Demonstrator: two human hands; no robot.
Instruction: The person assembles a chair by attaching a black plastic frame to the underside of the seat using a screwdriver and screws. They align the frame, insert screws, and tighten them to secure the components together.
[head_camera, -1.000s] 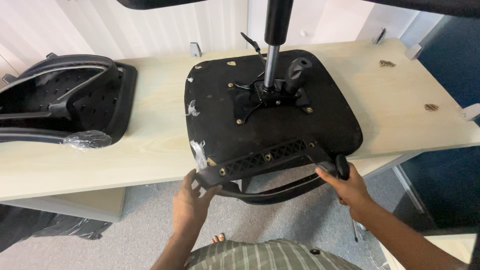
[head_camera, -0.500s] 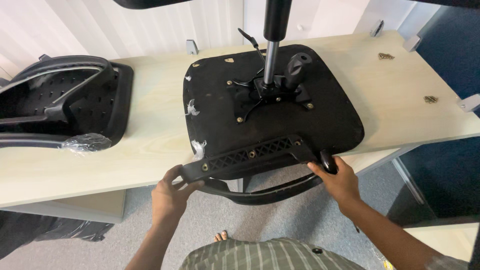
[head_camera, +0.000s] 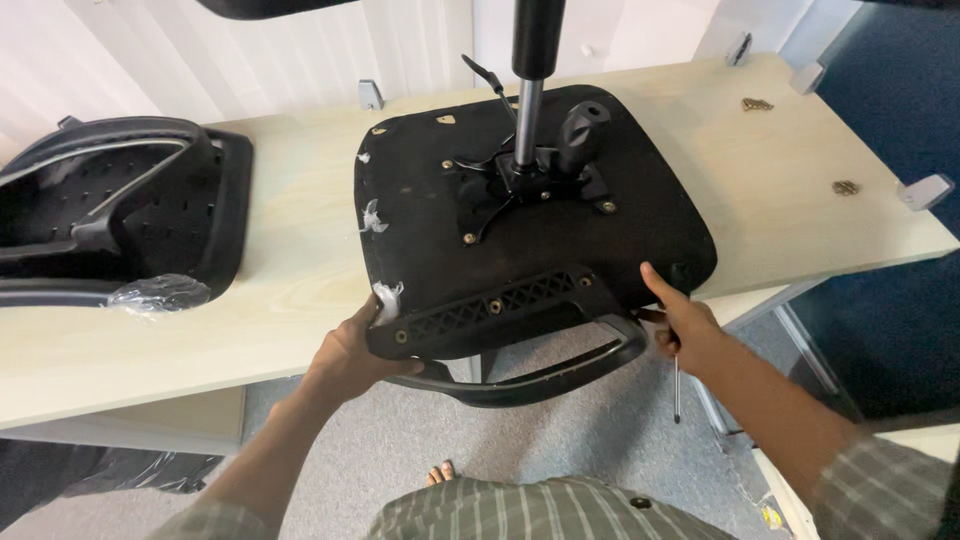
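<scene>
Head view: the upturned black chair seat (head_camera: 530, 220) lies on the pale wooden surface (head_camera: 290, 270), its near edge hanging over the front. The left hand (head_camera: 350, 355) is wrapped around the end of the armrest bracket (head_camera: 490, 310), fingers curled under it. The right hand (head_camera: 680, 325) grips a screwdriver (head_camera: 676, 385), shaft pointing down, with one finger stretched up against the seat's edge.

Risk here: with that much seat overhanging, a pull from either hand could tip it off the surface, heavy gas cylinder (head_camera: 530, 60) and all. The dangling screwdriver could slip from that part-open grip. Loose screws (head_camera: 757, 104) lie near the far edge and could roll away.

Against half a second ago: the left hand has slid in under the bracket's end, and the right hand has dropped below the seat corner.
</scene>
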